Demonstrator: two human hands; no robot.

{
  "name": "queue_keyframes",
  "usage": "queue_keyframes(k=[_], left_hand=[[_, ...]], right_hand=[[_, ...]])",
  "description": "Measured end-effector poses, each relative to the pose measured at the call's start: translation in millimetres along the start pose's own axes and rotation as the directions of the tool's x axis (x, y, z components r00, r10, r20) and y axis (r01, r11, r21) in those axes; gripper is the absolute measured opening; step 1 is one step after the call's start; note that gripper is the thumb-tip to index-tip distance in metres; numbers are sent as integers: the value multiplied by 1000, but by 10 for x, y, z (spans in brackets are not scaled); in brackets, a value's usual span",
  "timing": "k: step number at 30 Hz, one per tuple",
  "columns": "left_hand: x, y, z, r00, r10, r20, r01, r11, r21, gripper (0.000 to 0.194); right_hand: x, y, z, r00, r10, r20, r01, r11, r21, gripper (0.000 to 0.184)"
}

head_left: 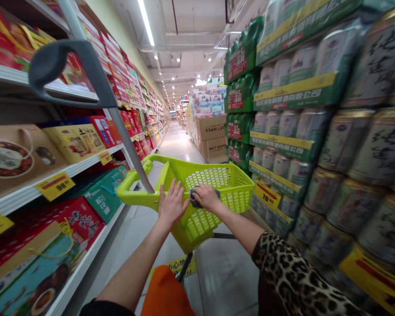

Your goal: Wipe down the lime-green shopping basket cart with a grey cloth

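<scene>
A lime-green plastic shopping basket [213, 193] with mesh sides sits straight ahead of the person, just below both hands, on a frame whose dark stem [187, 267] shows beneath it; the right hand [207, 197] is curled closed over a dark grey grip [195, 198] at the basket's near edge; the left hand [171, 204] is just beside it, open with fingers spread, palm down at that edge and holding nothing visible; a grey loop handle [61, 66] on a metal pole [125, 136] slants up and left from near the left hand.

A black sleeve [108, 309] covers the left arm and a leopard-print sleeve [283, 272] the right; orange cloth [166, 294] shows between the arms at the bottom.

To the left, white store shelves [26, 193] hold red and gold gift boxes [75, 224], with a yellow price tag [55, 186] on the shelf edge; to the right stand stacks of large cans with black calligraphy [378, 66] and green-wrapped multipacks [292, 92], with a yellow price sign [266, 195] among them; farther along the tiled floor [224, 281], cardboard cartons marked wet wipes [212, 136] stand at the aisle's side.
</scene>
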State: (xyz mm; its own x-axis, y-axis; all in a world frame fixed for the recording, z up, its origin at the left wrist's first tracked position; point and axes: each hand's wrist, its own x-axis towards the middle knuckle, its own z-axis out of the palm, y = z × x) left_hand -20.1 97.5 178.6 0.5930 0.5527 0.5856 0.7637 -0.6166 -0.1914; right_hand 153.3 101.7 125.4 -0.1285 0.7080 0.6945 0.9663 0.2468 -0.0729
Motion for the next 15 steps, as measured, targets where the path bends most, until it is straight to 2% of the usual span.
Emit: queue_keyframes(k=[4, 7, 9, 11, 12, 15], left_hand=[[-4, 7, 63, 1000, 29, -1, -29, 1000, -4, 34], [-14, -60, 63, 999, 39, -9, -39, 999, -22, 34], [-16, -78, 56, 999, 40, -9, -40, 998, -38, 34], [-8, -57, 54, 1000, 30, -6, -31, 998, -48, 35], [0, -31, 58, 1000, 23, -4, -24, 999, -49, 35], [36, 99, 92, 1000, 8, 15, -7, 999, -48, 35]], right_hand=[[-374, 679, -99, 986, -25, -167, 10, 996, -92, 33], [-656, 1251, -274, 976, 5, -219, -28, 994, -103, 45], [-784, 1512, -381, 965, 51, -257, -79, 992, -100, 50], [-833, 1593, -423, 949, 105, -297, -138, 986, -91, 51], [-822, 1555, -412, 944, 126, -305, -159, 983, -86, 51], [-662, 1191, -274, 957, 124, -263, -150, 985, -80, 47]])
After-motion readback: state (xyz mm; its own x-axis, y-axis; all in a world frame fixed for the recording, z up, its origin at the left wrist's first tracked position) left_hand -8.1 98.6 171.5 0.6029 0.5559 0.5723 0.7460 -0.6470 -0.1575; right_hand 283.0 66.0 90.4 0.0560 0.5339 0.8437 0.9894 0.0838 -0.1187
